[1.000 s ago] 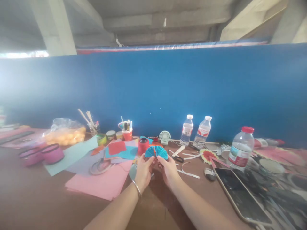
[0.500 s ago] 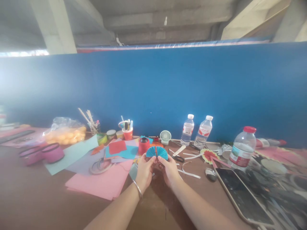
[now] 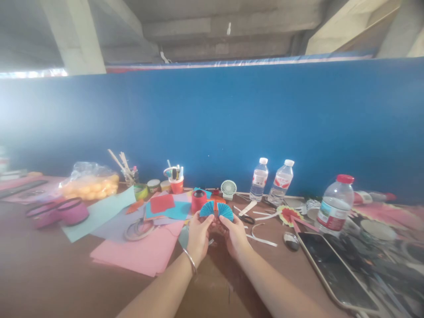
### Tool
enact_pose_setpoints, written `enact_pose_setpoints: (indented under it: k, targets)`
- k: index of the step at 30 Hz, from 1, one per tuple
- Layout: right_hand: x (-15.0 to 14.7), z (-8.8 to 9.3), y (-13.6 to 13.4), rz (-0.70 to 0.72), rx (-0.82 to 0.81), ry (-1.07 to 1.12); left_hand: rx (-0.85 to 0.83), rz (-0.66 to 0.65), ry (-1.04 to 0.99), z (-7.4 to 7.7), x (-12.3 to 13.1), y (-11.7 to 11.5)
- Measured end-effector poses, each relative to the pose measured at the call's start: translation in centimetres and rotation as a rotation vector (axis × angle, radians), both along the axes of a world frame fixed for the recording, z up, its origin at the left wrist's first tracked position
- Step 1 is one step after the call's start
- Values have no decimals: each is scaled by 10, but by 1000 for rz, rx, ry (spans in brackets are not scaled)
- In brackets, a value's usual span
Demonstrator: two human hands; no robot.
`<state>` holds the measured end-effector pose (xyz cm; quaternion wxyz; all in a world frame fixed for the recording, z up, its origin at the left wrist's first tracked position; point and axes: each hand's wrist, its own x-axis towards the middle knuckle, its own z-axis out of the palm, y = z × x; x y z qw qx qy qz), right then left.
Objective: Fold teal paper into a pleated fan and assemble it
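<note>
A blue pleated paper fan (image 3: 226, 212) is held between my two hands above the table, its folds spread into two halves with a gap at the middle. My left hand (image 3: 200, 234) pinches the left half, thumb on the near side. On the right half, my right hand (image 3: 234, 236) pinches in the same way. The fingers behind the paper are mostly hidden. Just beyond the fan stands a red spool (image 3: 198, 201), and scissors (image 3: 247, 219) lie to the right of it.
Pink paper sheets (image 3: 139, 258) and a pale green sheet (image 3: 99, 216) lie to the left. Two water bottles (image 3: 259, 181) stand at the back beside a small white fan (image 3: 228, 189). A larger bottle (image 3: 336, 203) and a phone (image 3: 334, 269) are on the right.
The pleated fan, a nearly joined half circle before, now shows a wider gap between its two halves. My hands have hardly moved.
</note>
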<state>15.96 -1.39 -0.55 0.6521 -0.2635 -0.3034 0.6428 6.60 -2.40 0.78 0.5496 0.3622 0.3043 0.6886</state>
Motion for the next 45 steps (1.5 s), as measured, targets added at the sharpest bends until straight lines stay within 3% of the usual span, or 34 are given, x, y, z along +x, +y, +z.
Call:
enact_pose_setpoints:
  k: [7,21,28,39,45]
  targets:
    - [2,-2,2,-2,-4,10,-18,100,52,-2,-1,3]
    - [-1,-6,2,1,6,-46,-83,-14,-11,0,-2,2]
    - [-5,2,-7,53,32,-91,-51,-87,-135,1,2,0]
    - [-4,3,-9,76,34,-84,-20,-64,36,-3,2,3]
    - [-4,3,-8,39,36,-27,-1,-74,14,-2,0,2]
